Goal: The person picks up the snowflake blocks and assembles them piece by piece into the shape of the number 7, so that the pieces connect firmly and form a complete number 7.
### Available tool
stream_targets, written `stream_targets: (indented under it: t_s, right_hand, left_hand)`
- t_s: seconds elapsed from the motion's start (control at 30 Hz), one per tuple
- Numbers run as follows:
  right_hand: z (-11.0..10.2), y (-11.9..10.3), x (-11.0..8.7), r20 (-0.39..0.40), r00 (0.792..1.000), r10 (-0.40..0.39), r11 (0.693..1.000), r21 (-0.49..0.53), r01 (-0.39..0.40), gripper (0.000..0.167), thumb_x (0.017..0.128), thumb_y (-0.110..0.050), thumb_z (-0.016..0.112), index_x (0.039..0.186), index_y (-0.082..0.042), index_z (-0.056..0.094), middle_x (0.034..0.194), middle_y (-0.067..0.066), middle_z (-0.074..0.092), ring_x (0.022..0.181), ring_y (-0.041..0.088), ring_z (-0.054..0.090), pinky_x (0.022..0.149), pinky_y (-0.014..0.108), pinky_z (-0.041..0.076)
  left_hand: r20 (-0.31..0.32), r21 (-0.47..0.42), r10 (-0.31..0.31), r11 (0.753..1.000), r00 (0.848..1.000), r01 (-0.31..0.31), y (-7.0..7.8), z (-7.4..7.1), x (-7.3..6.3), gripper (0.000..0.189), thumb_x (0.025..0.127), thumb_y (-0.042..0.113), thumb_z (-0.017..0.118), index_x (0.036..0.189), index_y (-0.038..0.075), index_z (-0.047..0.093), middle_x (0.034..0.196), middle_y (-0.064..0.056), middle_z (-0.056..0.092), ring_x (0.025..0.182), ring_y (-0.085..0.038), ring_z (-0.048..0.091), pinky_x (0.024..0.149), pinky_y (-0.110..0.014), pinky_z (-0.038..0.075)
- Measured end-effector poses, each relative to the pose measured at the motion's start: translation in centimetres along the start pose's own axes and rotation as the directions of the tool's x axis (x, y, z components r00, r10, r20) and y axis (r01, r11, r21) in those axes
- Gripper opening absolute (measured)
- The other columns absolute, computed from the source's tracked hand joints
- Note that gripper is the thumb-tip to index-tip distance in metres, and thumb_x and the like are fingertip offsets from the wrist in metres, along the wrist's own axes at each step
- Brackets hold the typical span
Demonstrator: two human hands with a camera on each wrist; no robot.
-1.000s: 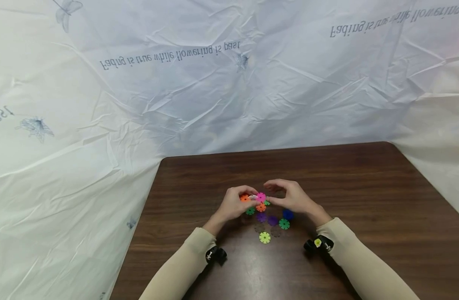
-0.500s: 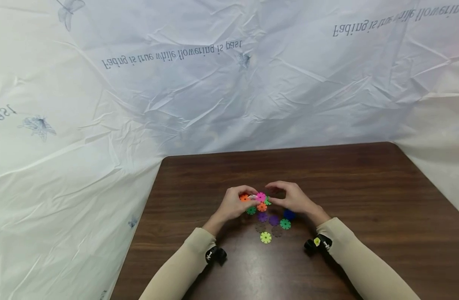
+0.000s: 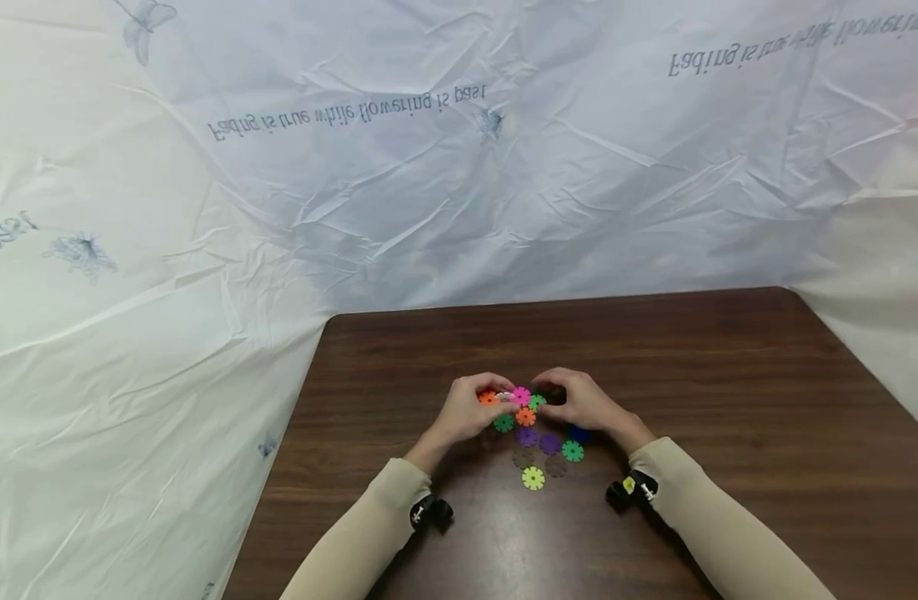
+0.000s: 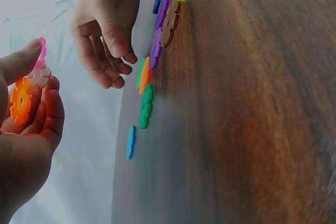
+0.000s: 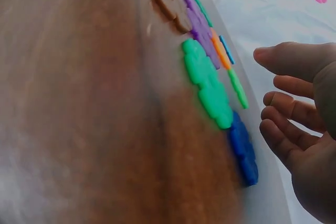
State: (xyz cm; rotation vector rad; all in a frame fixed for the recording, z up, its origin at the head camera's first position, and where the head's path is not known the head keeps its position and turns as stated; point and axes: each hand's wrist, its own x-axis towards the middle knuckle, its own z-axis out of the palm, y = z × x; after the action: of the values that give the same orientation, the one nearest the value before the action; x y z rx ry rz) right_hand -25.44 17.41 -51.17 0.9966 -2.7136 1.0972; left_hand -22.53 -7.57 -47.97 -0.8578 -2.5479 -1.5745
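My left hand (image 3: 462,410) pinches a short row of linked snowflake discs, raised off the table. In the left wrist view the row shows an orange disc (image 4: 21,100), a whitish see-through disc (image 4: 39,76) and a pink disc (image 4: 42,51) by the thumb tip. My right hand (image 3: 584,404) hovers at the right of that row, its fingers loosely bent and holding nothing. Below and between the hands a light green disc (image 3: 537,402) and a second orange disc (image 3: 526,417) lie on the table. The right wrist view shows the bare gap between thumb and fingers.
Loose discs lie flat on the brown wooden table (image 3: 398,350): purple (image 3: 550,443), green (image 3: 573,451), dark blue (image 3: 579,433), brown (image 3: 556,465) and yellow (image 3: 533,478). A light blue disc (image 4: 131,142) lies near the left hand. Printed white sheeting (image 3: 398,192) hangs behind the table.
The right hand has come slightly nearer my body, its fingers more bent. More of the light green disc shows now. The left hand keeps its grip almost in place; the head view has shifted slightly.
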Motion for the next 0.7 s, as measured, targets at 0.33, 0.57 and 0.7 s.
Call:
stream_targets:
  t_s: [0.33, 0.57, 0.7]
  right_hand:
    - [0.41, 0.54, 0.12, 0.03, 1.0, -0.001, 0.998, -0.058, 0.003, 0.04, 0.084, -0.023, 0.078, 0.119, -0.008, 0.066, 0.113, 0.006, 0.064, 0.094, 0.018, 0.062, 0.079, 0.037, 0.054]
    - [0.41, 0.56, 0.4, 0.111, 0.993, 0.051, 0.994, -0.106, -0.039, 0.041, 0.086, -0.027, 0.076, 0.122, -0.01, 0.066, 0.112, 0.006, 0.06, 0.095, 0.017, 0.058, 0.08, 0.038, 0.051]
    - [0.38, 0.4, 0.49, 0.13, 0.99, 0.047, 0.992, -0.124, -0.031, 0.037, 0.087, -0.027, 0.075, 0.119, -0.01, 0.068, 0.107, 0.004, 0.058, 0.089, 0.014, 0.055, 0.075, 0.033, 0.049]
  left_hand:
    - [0.007, -0.01, -0.015, 1.0, 1.0, 0.015, -0.08, 0.01, -0.03, 0.025, 0.085, 0.027, 0.077, 0.106, 0.015, 0.071, 0.101, 0.0, 0.072, 0.084, -0.007, 0.065, 0.071, -0.024, 0.055]
    - [0.007, -0.012, -0.023, 1.0, 1.0, 0.023, -0.08, 0.05, -0.02, 0.024, 0.085, 0.027, 0.077, 0.105, 0.016, 0.071, 0.1, 0.001, 0.072, 0.083, -0.006, 0.065, 0.071, -0.024, 0.055]
    - [0.008, -0.011, -0.027, 1.0, 1.0, 0.027, -0.22, 0.1, -0.01, 0.024, 0.085, 0.026, 0.078, 0.105, 0.016, 0.071, 0.1, 0.001, 0.072, 0.083, -0.006, 0.065, 0.071, -0.025, 0.055]
